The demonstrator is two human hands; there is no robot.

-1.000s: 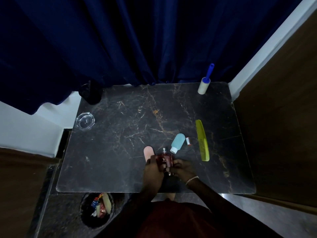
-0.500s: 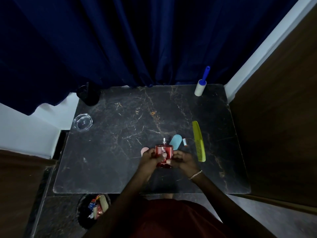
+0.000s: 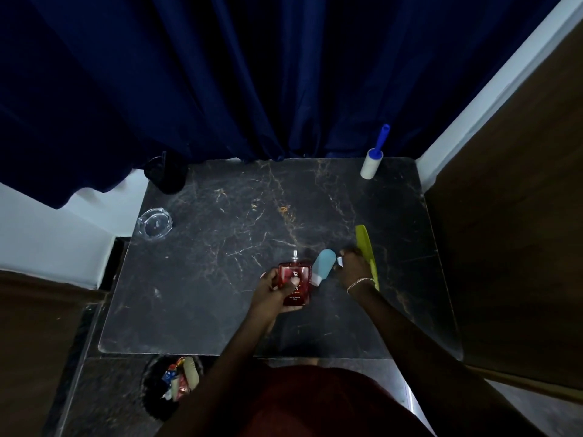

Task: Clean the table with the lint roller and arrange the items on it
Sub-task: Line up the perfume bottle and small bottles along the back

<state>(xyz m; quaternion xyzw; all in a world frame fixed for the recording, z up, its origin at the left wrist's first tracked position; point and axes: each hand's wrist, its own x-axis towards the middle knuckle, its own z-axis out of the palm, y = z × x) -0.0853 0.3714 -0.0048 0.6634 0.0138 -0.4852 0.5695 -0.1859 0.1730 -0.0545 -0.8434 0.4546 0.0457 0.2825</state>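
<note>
1. Left hand (image 3: 274, 290) is wrapped round the red perfume bottle (image 3: 295, 283), thumb across the front. It's over the front part of the table (image 3: 220, 279), and the sprayer on top is bare.
2. Right hand (image 3: 350, 266) is down between the blue bottle (image 3: 323, 266) and the green comb (image 3: 366, 247), with its fingertips at a small white piece (image 3: 340, 261). Honestly can't tell if it's pinched it or is only touching it.
3. My guess is that the white piece is the perfume's cap and it's going back on. If so, I'd keep the bottle upright and hold it low on the body so the neck stays free. Pinch the cap by its sides and lift it straight up, since the blue bottle lies just beside it and the comb is right there too. Either one is easy to knock.
4. The lint roller (image 3: 373, 159) sits at the far right corner of the table, handle up toward the curtain (image 3: 284, 74), and neither hand is on it. So the rolling looks to me like a later job.
5. Head count, left to right:
   - one glass ashtray (image 3: 155, 223)
   - one dark cup (image 3: 166, 176) at the far left corner
   - one bin (image 3: 176, 378) on the floor with wrappers in it
   - one perfume bottle
   - one blue bottle
   - one white piece
   - one comb
   - one lint roller
   - two hands in view
</note>
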